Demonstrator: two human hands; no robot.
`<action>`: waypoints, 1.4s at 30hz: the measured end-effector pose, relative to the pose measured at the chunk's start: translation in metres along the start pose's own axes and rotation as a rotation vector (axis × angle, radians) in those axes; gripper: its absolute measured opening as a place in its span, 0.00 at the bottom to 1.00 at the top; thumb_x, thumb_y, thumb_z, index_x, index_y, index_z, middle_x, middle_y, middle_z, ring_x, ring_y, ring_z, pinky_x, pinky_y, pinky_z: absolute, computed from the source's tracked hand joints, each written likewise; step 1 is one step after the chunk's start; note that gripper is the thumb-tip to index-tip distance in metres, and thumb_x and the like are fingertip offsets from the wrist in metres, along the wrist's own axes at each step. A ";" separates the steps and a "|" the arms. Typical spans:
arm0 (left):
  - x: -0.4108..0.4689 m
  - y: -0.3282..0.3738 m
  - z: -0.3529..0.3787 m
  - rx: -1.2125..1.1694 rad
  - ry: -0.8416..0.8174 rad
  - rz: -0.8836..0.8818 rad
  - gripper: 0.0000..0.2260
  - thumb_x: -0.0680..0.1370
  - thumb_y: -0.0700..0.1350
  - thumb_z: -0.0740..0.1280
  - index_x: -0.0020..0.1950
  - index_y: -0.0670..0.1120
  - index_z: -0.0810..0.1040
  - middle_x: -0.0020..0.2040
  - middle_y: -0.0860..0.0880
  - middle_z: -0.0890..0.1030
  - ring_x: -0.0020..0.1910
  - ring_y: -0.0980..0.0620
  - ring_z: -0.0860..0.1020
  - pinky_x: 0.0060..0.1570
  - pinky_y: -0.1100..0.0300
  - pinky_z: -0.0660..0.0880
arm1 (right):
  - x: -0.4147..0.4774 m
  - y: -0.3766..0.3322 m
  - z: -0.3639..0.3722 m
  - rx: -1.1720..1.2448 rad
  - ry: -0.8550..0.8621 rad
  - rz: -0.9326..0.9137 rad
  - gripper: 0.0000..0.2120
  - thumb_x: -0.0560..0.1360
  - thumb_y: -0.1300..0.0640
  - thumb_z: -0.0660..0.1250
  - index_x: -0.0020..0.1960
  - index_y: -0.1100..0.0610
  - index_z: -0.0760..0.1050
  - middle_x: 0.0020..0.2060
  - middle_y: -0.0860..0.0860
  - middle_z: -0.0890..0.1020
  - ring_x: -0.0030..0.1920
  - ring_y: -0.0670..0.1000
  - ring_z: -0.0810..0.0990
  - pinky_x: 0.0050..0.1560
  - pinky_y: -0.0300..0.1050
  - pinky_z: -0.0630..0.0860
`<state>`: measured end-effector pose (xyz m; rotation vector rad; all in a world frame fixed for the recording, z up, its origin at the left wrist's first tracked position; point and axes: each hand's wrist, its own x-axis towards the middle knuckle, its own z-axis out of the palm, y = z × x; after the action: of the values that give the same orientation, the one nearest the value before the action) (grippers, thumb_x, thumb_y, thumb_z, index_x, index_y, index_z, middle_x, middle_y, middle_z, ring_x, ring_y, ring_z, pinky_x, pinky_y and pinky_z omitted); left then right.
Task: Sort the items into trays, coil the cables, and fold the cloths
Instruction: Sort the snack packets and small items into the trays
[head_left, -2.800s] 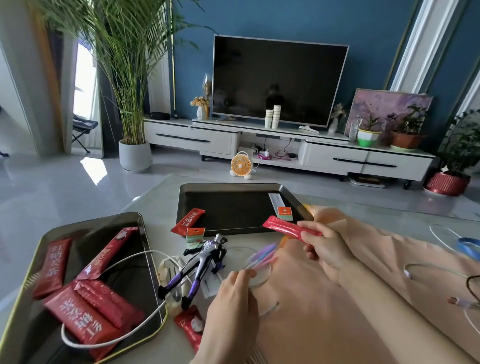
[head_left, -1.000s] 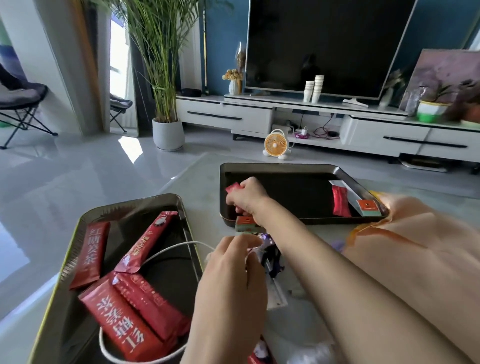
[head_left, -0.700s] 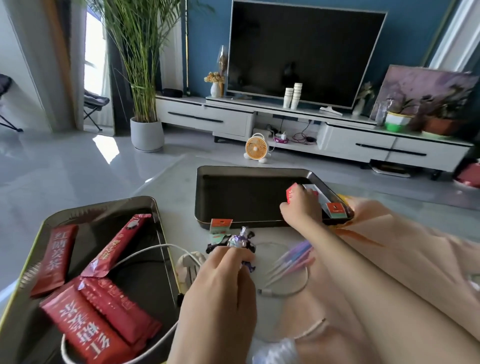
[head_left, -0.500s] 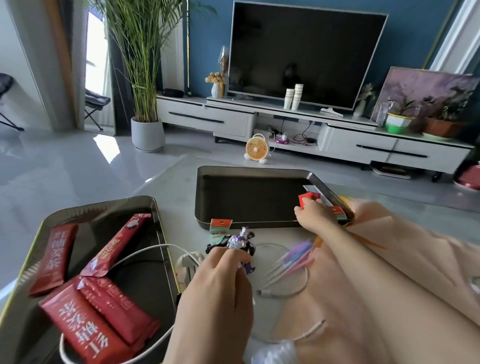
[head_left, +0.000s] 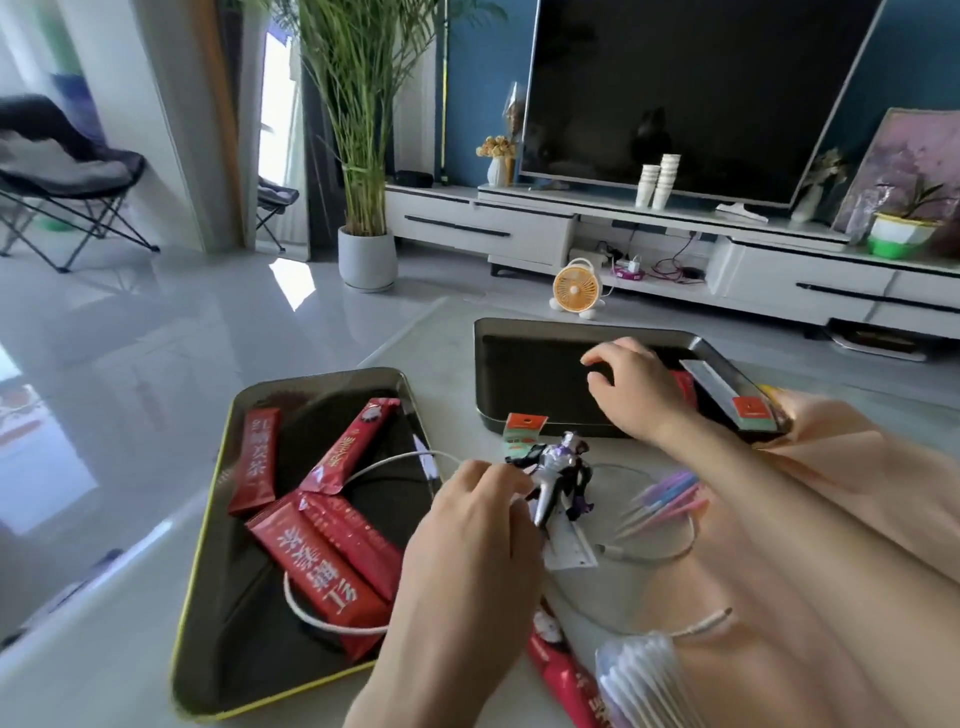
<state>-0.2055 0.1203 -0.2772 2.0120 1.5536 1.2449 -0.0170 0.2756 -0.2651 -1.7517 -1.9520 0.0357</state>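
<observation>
Left hand (head_left: 478, 525) pinching toy figure (head_left: 563, 465) by a leg, fingers curling onto it. Near tray (head_left: 210, 519) holding red packets (head_left: 322, 558), lying just left of that grip. Right hand (head_left: 641, 397) hovering over far tray (head_left: 530, 326), fingers loosely spread, gripping nothing. Red sachet (head_left: 687, 387) lying just right of it.

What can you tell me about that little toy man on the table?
The toy figure is small, silver, purple and black, and looks like hard plastic. It has a head, arms and spread legs. It is on the table just in front of the far tray, with its feet over a clear ruler. The left hand pinches its side.
</observation>
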 end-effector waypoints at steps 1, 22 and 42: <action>-0.003 -0.004 -0.005 0.005 0.022 -0.018 0.09 0.78 0.44 0.58 0.52 0.51 0.77 0.51 0.57 0.74 0.49 0.57 0.73 0.49 0.61 0.70 | -0.005 -0.027 0.001 0.079 -0.020 -0.073 0.12 0.76 0.61 0.61 0.58 0.59 0.77 0.58 0.55 0.75 0.59 0.53 0.73 0.58 0.39 0.66; -0.041 -0.044 -0.077 0.037 0.367 -0.322 0.11 0.76 0.36 0.61 0.53 0.45 0.79 0.51 0.50 0.77 0.50 0.50 0.76 0.47 0.57 0.71 | -0.065 -0.218 0.099 -0.074 -0.426 -0.039 0.26 0.76 0.50 0.63 0.70 0.57 0.61 0.65 0.63 0.67 0.65 0.62 0.68 0.64 0.53 0.64; -0.020 -0.005 -0.019 -0.031 0.132 -0.152 0.10 0.77 0.38 0.60 0.54 0.45 0.78 0.50 0.54 0.73 0.52 0.53 0.75 0.52 0.57 0.74 | -0.051 -0.085 0.015 0.777 0.056 0.178 0.09 0.75 0.66 0.62 0.51 0.54 0.75 0.53 0.61 0.77 0.37 0.50 0.79 0.34 0.36 0.78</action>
<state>-0.2235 0.0997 -0.2785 1.7883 1.7012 1.3553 -0.0989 0.2181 -0.2666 -1.3560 -1.4395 0.6990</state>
